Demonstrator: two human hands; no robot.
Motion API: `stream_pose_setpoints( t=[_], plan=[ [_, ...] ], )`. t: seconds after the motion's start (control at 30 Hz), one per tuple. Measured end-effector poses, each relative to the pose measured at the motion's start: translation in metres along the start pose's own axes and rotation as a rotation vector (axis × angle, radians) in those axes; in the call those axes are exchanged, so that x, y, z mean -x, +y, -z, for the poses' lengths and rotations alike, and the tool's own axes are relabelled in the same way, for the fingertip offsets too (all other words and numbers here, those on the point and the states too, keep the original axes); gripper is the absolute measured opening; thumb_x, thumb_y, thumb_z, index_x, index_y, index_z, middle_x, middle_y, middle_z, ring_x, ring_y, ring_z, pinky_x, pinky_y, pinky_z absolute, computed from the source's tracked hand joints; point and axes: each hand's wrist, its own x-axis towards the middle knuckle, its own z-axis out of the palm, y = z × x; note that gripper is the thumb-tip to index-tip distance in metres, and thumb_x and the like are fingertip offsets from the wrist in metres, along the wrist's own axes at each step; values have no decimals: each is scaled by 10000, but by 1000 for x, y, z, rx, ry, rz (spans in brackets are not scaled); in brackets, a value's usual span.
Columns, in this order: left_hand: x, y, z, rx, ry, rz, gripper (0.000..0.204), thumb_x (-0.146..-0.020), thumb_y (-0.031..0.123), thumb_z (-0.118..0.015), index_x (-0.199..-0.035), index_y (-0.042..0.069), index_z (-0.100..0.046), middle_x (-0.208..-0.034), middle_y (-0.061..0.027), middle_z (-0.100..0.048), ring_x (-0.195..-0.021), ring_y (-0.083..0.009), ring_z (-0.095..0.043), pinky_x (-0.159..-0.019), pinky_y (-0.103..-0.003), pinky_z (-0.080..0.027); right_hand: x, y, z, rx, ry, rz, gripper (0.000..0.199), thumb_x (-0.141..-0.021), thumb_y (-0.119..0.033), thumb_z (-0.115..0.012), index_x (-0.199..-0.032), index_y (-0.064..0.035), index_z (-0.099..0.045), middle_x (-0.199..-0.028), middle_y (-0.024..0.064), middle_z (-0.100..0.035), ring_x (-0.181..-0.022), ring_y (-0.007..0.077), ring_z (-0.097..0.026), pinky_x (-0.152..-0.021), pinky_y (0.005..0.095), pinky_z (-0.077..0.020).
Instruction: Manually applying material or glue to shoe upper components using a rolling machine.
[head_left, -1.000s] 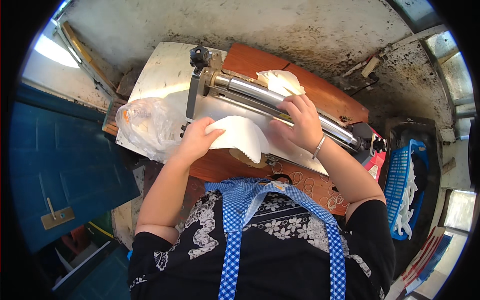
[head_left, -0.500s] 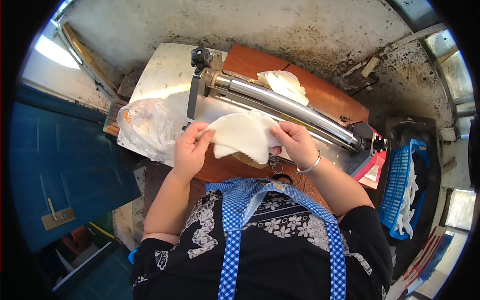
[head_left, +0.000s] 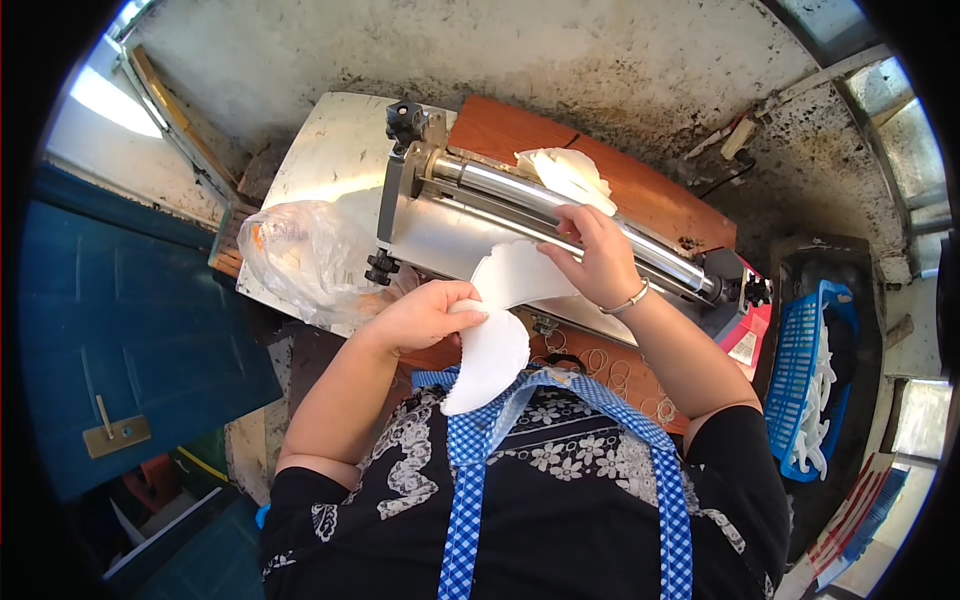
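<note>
The left hand [head_left: 425, 312] had its fingers curled over the near end of a white dough sheet [head_left: 498, 325], pinching it so the lower lobe hung down toward the blue checked apron [head_left: 480, 440]. The right hand [head_left: 592, 258] gripped the far edge of the same sheet, fingers closed on it just in front of the steel rollers of the dough sheeter [head_left: 520, 215]. The sheet lay between the two hands, near the machine's tray. Beyond the rollers, a crumpled piece of dough [head_left: 565, 172] rested on the wooden board [head_left: 640, 195]. To the left, a clear plastic bag [head_left: 300, 255] sat on the metal table [head_left: 325, 160]; its contents could not be made out. At far right, a blue plastic basket [head_left: 795, 345] held white pieces.
</note>
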Motion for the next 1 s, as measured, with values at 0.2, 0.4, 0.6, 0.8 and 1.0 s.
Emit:
stream_pose_setpoints(
  t=[0.2, 0.4, 0.6, 0.8, 1.0],
  plan=[
    [-45, 13, 7, -30, 311, -111, 198, -860, 162, -547, -989, 12, -553, -806, -25, -596, -651, -70, -535, -578, -203, -439, -83, 41, -5, 271, -239, -125, 218, -777, -203, -607, -894, -21, -580, -833, 126, -584, -816, 285, -562, -749, 372, -438],
    [10, 9, 27, 230, 700, -216, 232, -860, 106, -536, -1081, 39, -550, -858, -34, -615, -635, -42, -532, -550, -161, -407, -44, 7, 21, 212, 148, 386, 110, -713, -47, -624, -819, -33, -599, -740, 90, -577, -699, 243, -558, -595, 296, -455],
    [42, -13, 26, 278, 801, -273, 266, -873, 32, -469, -1130, 26, -536, -933, -80, -620, -698, -87, -589, -582, -166, -426, 50, 19, 18, 552, -187, 725, 135, -621, -62, -599, -731, -78, -522, -711, 50, -486, -673, 216, -489, -601, 335, -398],
    [-17, -19, 6, 0, 675, -265, 271, -878, 43, -464, -1140, -10, -510, -921, -107, -618, -741, -132, -618, -604, -217, -476, -22, 12, 11, 311, 82, 415, 272, -734, -270, -643, -885, -53, -579, -849, 93, -549, -837, 292, -517, -736, 368, -413],
    [-56, 6, -8, -486, 875, -546, 349, -832, 55, -540, -1174, 19, -482, -1003, -149, -560, -811, -149, -575, -665, -235, -468, -120, 62, -21, 497, -418, -305, 403, -810, -393, -527, -1139, -163, -561, -1028, 105, -609, -951, 269, -564, -841, 359, -406]
  ],
)
